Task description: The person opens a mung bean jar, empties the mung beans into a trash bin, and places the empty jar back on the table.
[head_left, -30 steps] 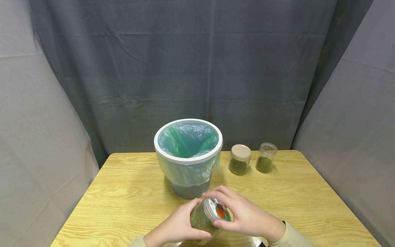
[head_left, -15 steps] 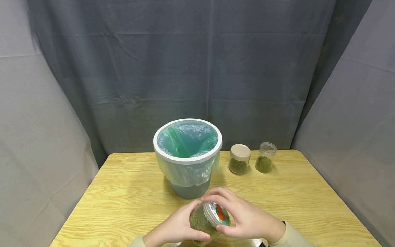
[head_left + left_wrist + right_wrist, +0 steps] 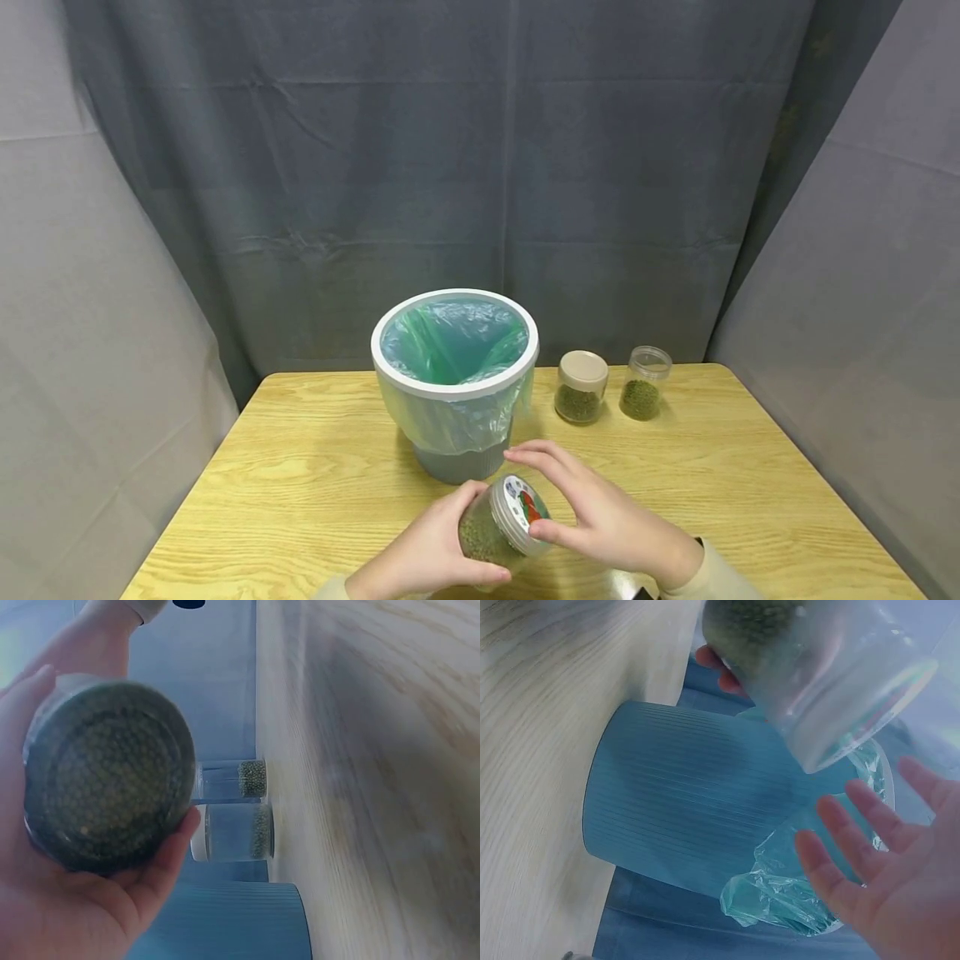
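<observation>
My left hand (image 3: 438,546) grips a clear jar (image 3: 491,529) partly filled with small green beans, just above the table's near side. The jar leans to the right, its printed lid (image 3: 525,507) facing my right hand (image 3: 600,508). That hand is spread beside the lid; in the right wrist view its fingers (image 3: 847,832) stand apart from the jar, though in the head view the thumb overlaps the lid's edge. The left wrist view shows the jar's round base (image 3: 109,780), beans pressed against it, with fingers curled round its side.
A grey bin (image 3: 461,462) with a white rim and green plastic liner stands just beyond my hands. Farther right on the wooden table (image 3: 300,492) are a beige-lidded jar (image 3: 581,387) and a clear-topped jar (image 3: 643,387), both holding green beans. Curtains hang behind and at both sides.
My right hand has let go of the lid and spread its fingers, shifting slightly right. The left hand still holds the jar, whose lid picture has turned a little.
</observation>
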{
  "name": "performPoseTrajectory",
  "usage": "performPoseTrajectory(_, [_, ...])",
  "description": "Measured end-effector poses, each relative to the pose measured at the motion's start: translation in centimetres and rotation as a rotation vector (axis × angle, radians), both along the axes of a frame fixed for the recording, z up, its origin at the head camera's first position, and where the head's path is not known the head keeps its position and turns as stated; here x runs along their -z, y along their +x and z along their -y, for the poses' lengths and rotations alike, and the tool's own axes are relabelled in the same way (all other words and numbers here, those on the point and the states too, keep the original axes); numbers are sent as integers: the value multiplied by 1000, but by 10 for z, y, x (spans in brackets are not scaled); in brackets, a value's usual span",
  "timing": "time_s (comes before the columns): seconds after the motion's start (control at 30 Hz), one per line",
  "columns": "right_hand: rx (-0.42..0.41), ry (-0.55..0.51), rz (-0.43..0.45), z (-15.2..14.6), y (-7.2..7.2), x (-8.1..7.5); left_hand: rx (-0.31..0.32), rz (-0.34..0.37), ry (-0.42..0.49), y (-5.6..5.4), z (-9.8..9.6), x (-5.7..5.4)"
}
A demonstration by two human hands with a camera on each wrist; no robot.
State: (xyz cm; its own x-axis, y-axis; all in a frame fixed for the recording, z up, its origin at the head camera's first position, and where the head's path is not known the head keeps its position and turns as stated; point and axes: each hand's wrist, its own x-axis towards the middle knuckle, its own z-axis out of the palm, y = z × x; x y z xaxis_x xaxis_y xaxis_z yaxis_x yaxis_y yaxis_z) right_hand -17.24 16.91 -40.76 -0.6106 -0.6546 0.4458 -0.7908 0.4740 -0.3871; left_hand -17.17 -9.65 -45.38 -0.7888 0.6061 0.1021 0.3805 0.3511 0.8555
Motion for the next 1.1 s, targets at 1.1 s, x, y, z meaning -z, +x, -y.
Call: performPoseTrajectory(1.1, [201,7,283,12,9,8,-107,-51,-67,5,-5,2])
